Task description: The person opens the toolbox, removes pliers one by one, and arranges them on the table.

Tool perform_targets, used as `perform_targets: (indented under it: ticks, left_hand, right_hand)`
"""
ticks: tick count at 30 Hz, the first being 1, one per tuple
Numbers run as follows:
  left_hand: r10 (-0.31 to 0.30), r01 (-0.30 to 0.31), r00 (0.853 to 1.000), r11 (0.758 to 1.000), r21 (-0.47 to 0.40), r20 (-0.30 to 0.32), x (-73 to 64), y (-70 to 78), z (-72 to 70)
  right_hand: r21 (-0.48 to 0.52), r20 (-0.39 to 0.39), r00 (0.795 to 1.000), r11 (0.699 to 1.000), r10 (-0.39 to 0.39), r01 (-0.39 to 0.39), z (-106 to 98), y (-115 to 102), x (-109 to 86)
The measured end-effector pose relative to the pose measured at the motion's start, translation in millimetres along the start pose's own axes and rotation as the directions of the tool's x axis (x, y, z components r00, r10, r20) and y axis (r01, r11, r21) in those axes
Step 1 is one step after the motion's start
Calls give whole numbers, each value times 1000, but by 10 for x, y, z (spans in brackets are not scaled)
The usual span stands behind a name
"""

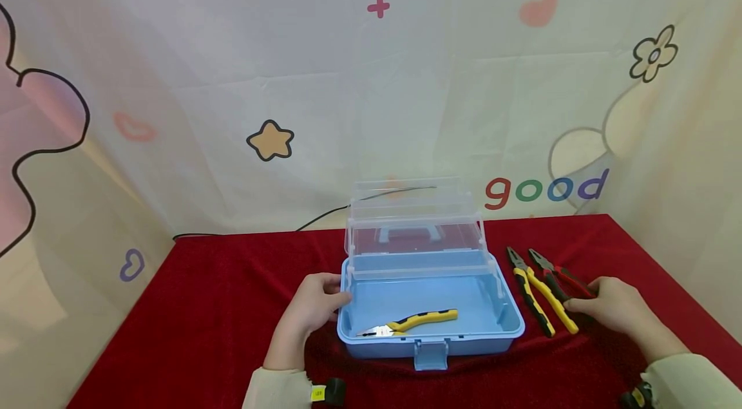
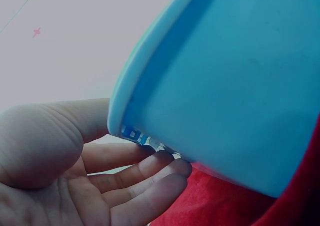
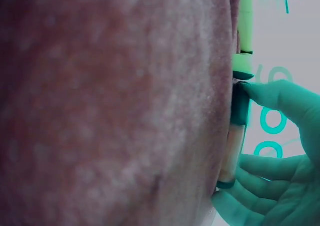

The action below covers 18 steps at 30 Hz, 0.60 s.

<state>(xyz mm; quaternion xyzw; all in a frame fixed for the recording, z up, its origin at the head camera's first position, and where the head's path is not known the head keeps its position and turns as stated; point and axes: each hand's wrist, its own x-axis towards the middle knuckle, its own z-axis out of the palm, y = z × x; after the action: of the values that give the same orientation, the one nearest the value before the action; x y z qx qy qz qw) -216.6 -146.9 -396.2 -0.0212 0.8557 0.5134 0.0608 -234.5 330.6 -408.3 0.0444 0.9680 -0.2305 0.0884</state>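
A light-blue toolbox (image 1: 423, 293) stands with its clear lid (image 1: 417, 235) raised. My left hand (image 1: 315, 303) holds its left side, thumb over the rim, fingers along the outside; the left wrist view shows these fingers beside the blue wall (image 2: 225, 85). Inside the box lies a pair of pliers (image 1: 431, 317) with yellow-and-black handles. My right hand (image 1: 617, 309) grips the spread handles of red-and-black pliers (image 1: 545, 261), which lie on the cloth right of the box. In the right wrist view, thumb and fingers (image 3: 265, 191) touch the handles (image 3: 240, 105).
Between the box and my right hand lie other yellow-and-black pliers (image 1: 529, 298), handles spread. The box's front latch (image 1: 431, 355) hangs down. Red cloth (image 1: 232, 306) covers the table. A printed curtain (image 1: 406, 106) hangs behind, with a thin black cable (image 1: 324, 216) before it.
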Motion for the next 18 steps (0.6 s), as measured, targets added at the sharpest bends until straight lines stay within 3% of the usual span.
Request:
perform_targets:
  ticks: [6,18]
  left_hand:
    - [0,0,1000,1000,-5,3,-5,2,-11]
    - [2,-2,1000,1000,-3,1,-8,4,2]
  right_hand:
    - [-19,-34,999,1000,-17,16,-52,-47,-14]
    - [-13,-19,1000,1000,-16,16,-51,-19,-28]
